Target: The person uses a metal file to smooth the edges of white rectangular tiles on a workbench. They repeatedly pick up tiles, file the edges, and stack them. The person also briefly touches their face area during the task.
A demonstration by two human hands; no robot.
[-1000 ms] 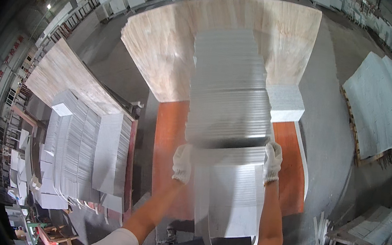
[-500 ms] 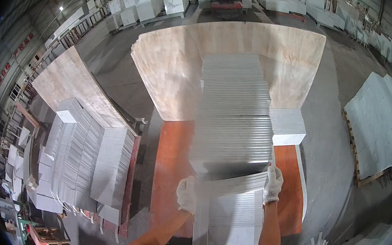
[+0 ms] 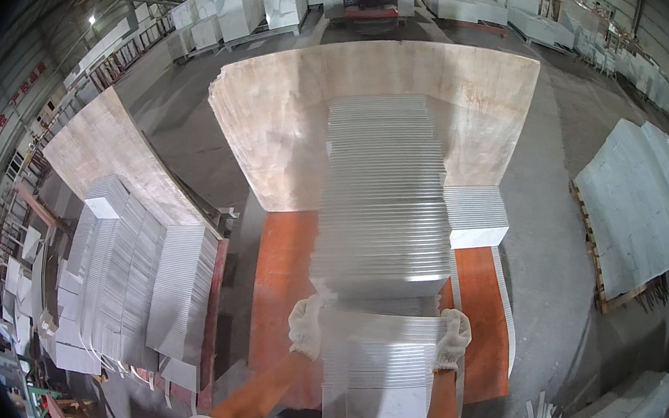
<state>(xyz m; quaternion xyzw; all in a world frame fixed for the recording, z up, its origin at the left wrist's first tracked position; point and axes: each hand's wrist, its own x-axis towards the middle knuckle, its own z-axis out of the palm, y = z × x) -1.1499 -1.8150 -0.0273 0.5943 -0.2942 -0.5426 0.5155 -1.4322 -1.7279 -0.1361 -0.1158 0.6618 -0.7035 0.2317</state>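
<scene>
In white gloves, my left hand (image 3: 306,326) and my right hand (image 3: 452,340) are closed on the two ends of a pale stone tile (image 3: 381,323). It stands on edge at the far side of a near stack of upright tiles (image 3: 382,367), level and touching them or almost so. Past a narrow dark gap, a long row of tiles standing on edge (image 3: 384,206) runs away from me. My fingertips behind the tile are hidden.
An orange-red base (image 3: 284,286) lies under the rows, with a plywood board (image 3: 278,120) behind. A small tile stack (image 3: 475,217) sits at the right. Further left are more tile rows (image 3: 126,268); further right, large stone slabs (image 3: 635,210) on a pallet.
The tile's right end has come toward me with my right hand, so the slanted tile now runs level along the near stack. My left hand has barely moved. The view has shifted slightly.
</scene>
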